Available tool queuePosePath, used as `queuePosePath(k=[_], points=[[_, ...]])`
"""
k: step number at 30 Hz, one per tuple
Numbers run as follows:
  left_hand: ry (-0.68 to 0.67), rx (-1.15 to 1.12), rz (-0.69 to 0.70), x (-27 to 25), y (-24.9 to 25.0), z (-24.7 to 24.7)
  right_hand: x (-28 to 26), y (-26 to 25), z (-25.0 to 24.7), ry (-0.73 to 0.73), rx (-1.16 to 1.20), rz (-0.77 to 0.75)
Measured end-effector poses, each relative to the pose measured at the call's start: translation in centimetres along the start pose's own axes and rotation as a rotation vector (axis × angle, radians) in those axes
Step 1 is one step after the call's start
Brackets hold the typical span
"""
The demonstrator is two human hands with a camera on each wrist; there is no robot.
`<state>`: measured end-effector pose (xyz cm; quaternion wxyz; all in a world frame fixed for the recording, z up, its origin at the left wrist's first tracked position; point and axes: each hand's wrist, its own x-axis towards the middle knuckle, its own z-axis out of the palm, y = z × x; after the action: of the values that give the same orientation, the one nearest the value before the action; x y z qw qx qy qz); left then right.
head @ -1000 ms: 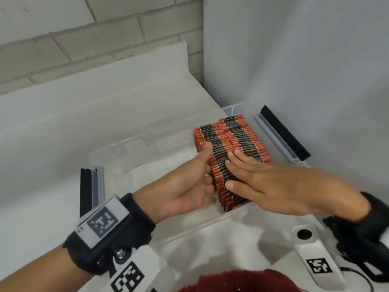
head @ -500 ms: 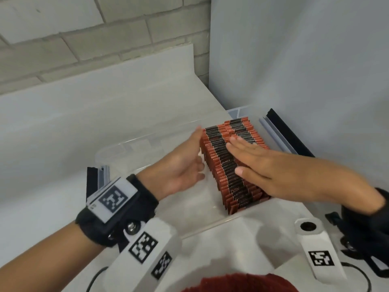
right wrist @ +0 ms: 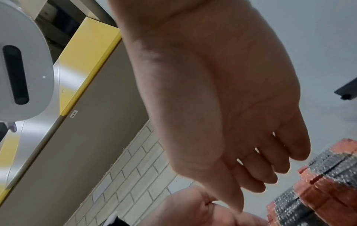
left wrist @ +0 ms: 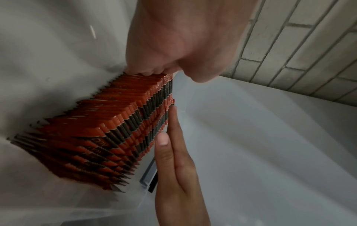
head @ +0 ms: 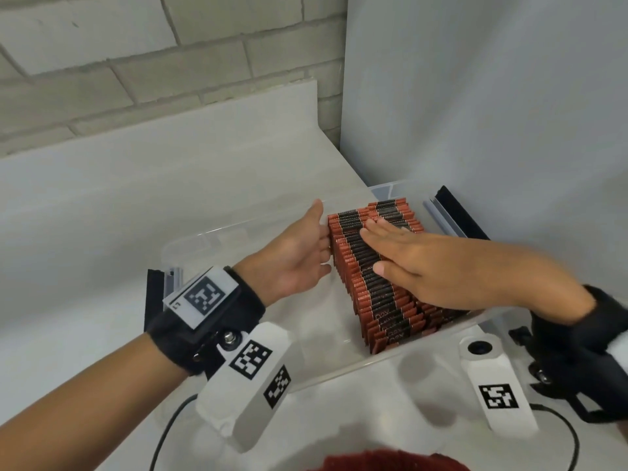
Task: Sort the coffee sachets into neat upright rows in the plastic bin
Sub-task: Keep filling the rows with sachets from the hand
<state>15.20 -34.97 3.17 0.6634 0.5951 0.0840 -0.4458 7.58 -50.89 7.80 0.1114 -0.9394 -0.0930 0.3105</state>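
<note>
Red-black sachets, print perhaps "noy".

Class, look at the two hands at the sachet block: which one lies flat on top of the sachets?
The right hand: palm down across the tops of the coffee sachets. The left hand instead stands edge-on against the block's side.

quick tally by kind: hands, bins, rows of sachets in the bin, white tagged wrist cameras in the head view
hands: 2, left hand and right hand
plastic bin: 1
rows of coffee sachets: 2
white tagged wrist cameras: 2
total: 7
</note>
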Motion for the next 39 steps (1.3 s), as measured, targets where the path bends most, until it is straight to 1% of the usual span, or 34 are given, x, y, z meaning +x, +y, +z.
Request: queuePosePath(k=[4,9,12,16,19,24,31,36,39], points=[[0.054,0.018,-0.028,0.5,-0.2,-0.3,0.9,-0.6,-1.6,-0.028,-0.033,0.042],[0.028,-0.014,-0.018,1.0,-0.8,-0.1,4.1,-1.0,-2.9,-0.021,-0.128,0.14],[0.041,-0.033,-0.014,1.0,-0.9,0.2,5.1,-1.1,-2.6,-0.069,-0.171,0.179],[0.03,-0.1,0.008,1.1,-1.2,0.0,5.2,-1.3,-2.8,-0.08,-0.212,0.165],[0.014,-0.087,0.016,1.0,-1.3,0.1,5.4,-1.4,-2.8,-0.086,-0.238,0.155],[0.075,-0.046,0.042,0.7,-0.6,0.2,4.8,-1.3,-3.3,-0.067,-0.213,0.149],[0.04,-0.048,0.015,1.0,-0.8,0.6,4.9,-1.1,-2.7,-0.107,-0.209,0.155],[0.016,-0.127,0.025,0.8,-0.4,0.7,4.9,-0.9,-2.6,-0.13,-0.226,0.139],[0.019,-0.093,0.023,0.7,-0.4,0.6,4.8,-0.9,-2.8,-0.129,-0.216,0.126]])
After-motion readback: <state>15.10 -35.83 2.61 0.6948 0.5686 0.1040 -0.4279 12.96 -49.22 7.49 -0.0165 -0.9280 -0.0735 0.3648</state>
